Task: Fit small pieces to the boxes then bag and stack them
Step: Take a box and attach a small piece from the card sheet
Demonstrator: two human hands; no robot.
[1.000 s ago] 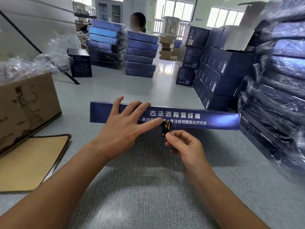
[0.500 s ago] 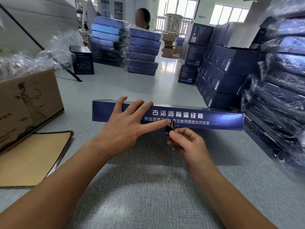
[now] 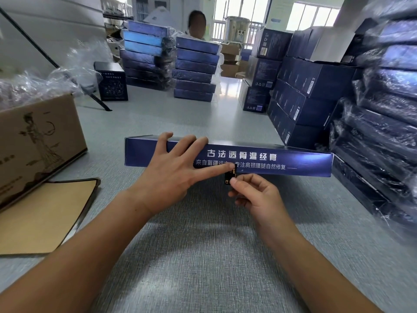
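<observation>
Long blue box (image 3: 282,160), lying across the grey table (image 3: 203,256) on a narrow side, white-lettered face toward the camera. Right of it and beyond, tall stacks of bagged boxes (image 3: 383,123) in crinkled clear film, with dark cartons (image 3: 311,91) piled beside them. At left, a brown cardboard carton (image 3: 38,141) with clear film spilling from its top, and a flat cardboard sheet (image 3: 38,213) before it. Farther back, two more stacks of blue boxes (image 3: 194,71), a person (image 3: 197,23) behind them. Left hand (image 3: 171,175) laid flat on the box's front face, fingers straight and spread, forefinger tip pressing the top of a small black piece (image 3: 230,176). Right hand (image 3: 259,195) just below, fingers curled, thumb and forefinger pinching the lower end of that piece. Piece held upright at the box's lower edge, near the middle of its length; seemingly touching the face, though too small to tell for sure.
</observation>
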